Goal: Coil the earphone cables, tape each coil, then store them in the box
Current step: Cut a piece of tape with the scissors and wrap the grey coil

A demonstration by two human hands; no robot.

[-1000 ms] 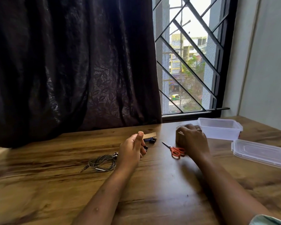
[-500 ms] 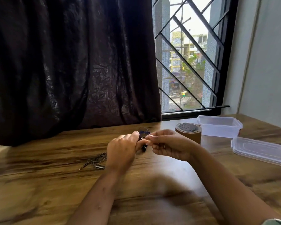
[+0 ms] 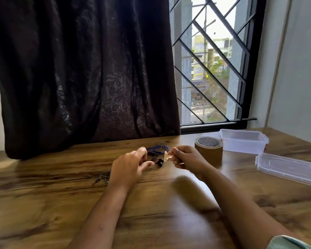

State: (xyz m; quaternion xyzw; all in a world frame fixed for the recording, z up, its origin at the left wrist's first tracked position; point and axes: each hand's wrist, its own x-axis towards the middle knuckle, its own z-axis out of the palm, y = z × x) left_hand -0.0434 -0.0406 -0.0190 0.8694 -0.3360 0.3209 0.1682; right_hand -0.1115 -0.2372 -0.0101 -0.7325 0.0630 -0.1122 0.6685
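My left hand [image 3: 131, 166] grips a coil of blue earphone cable [image 3: 157, 150] just above the wooden table [image 3: 43, 203], with black earbuds [image 3: 159, 162] hanging from it. Close to its right, my right hand [image 3: 187, 159] pinches a short strip of brown tape [image 3: 166, 156] against the coil. A second, grey earphone cable [image 3: 102, 177] lies on the table behind my left wrist, partly hidden. The brown tape roll [image 3: 208, 150] stands upright just right of my right hand. The clear plastic box [image 3: 242, 142] sits open at the back right.
The box's clear lid [image 3: 291, 168] lies flat at the right edge of the table. A dark curtain [image 3: 79, 78] hangs behind the table and a barred window [image 3: 214, 69] is at the back right. The scissors are not visible.
My right hand left the tape roll and came to the left hand, now pinching the tape strip at the blue coil. The camera view shifted, and the scissors dropped out of sight.
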